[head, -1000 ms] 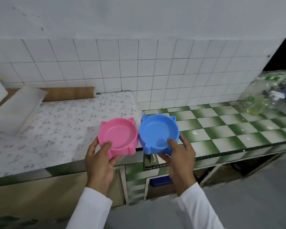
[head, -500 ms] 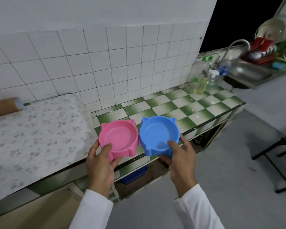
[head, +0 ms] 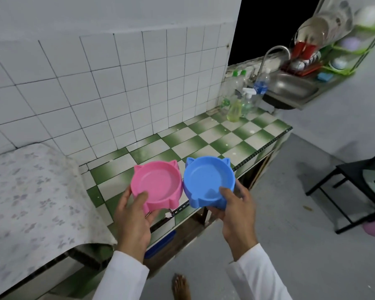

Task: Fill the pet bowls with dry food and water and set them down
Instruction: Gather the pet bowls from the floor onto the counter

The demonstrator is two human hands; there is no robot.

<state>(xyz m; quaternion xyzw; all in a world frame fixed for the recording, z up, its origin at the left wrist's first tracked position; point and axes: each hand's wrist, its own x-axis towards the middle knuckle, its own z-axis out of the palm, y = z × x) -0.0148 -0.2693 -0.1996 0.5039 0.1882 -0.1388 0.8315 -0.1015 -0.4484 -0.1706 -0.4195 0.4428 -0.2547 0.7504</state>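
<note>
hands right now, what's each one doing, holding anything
Left hand: grips the pink pet bowl, thumb over the near rim; bowl looks empty.
Right hand: grips the blue pet bowl, thumb on the near rim; also empty.

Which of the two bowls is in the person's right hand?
The blue bowl, gripped by the right hand; the left hand holds the pink bowl.

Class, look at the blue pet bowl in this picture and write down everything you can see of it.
The blue bowl is round, of matte plastic by its look, with two small pointed ears on its far rim and a shallow, empty well. It tilts toward the camera, held in the air over the counter's front edge. The right hand grips its near side, thumb on the rim, fingers beneath. Its left side sits against or very near the pink bowl.
</note>
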